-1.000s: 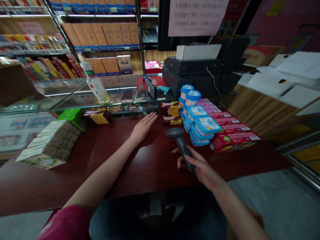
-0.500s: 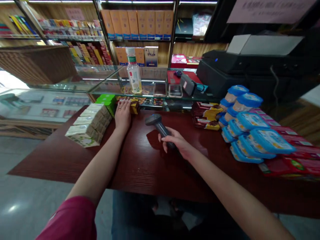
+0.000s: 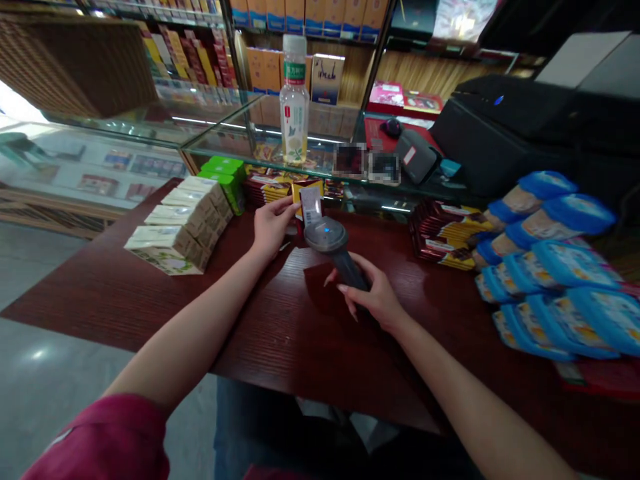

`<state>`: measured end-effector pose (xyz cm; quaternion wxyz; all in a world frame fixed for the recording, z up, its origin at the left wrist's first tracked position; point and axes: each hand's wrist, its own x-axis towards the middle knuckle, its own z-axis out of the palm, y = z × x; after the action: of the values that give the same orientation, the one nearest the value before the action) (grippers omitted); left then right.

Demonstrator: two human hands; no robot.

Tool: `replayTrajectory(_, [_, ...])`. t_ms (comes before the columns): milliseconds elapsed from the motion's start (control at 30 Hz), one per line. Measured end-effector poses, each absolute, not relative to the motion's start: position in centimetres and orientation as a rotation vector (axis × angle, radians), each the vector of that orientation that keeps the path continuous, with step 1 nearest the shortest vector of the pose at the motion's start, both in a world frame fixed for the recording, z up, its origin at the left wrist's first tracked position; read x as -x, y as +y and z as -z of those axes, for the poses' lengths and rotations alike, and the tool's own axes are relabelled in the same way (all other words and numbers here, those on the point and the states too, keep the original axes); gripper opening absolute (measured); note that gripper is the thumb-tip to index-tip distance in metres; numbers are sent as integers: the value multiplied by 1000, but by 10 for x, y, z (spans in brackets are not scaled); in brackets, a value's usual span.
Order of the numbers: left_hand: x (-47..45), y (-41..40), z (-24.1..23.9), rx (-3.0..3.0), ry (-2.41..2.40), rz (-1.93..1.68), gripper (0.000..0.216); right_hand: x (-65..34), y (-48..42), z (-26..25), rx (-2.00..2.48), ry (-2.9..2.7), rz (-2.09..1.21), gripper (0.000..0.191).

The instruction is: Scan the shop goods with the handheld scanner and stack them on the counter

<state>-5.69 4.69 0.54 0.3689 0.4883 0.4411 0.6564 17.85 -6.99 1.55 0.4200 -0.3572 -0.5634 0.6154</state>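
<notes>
My left hand (image 3: 273, 225) grips a small yellow and brown packet (image 3: 309, 199), held upright with its white barcode label facing me. My right hand (image 3: 373, 293) is wrapped round the handle of a grey barcode scanner (image 3: 330, 240). The scanner's head sits just below the packet, with a blue light lit on top. Both hands are above the dark red wooden counter (image 3: 280, 333). A stack of the same yellow and brown packets (image 3: 267, 189) lies just behind my left hand.
Cream boxes (image 3: 183, 223) and green boxes (image 3: 227, 177) lie at the left. Dark chocolate packs (image 3: 445, 233) and blue-lidded tubs (image 3: 545, 253) fill the right. A drink bottle (image 3: 294, 100) stands on the glass case (image 3: 225, 130). A black register (image 3: 515, 127) sits at the back right.
My left hand has lifted one packet off the stack and turned it up. My right hand has brought the scanner forward, right under the packet. The view has shifted left.
</notes>
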Motion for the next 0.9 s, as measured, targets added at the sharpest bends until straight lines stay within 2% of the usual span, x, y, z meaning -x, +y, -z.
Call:
replayTrajectory(400, [56, 55, 4, -1170, 1214, -1659, 34, -177, -70, -13, 929, -1408, -1471, 58])
replayTrajectory(533, [56, 46, -6, -1289, 1288, -1691, 40, -181, -77, -18, 946, -1235, -1373, 56])
replayTrajectory(767, [8, 17, -21, -1874, 1277, -1597, 29, -249, -126, -27, 1081, -932, -1225, 36])
replayTrajectory(900, [-62, 14, -28, -2441, 1079, -1381, 27, -292, -162, -31, 1169, -803, -1192, 35])
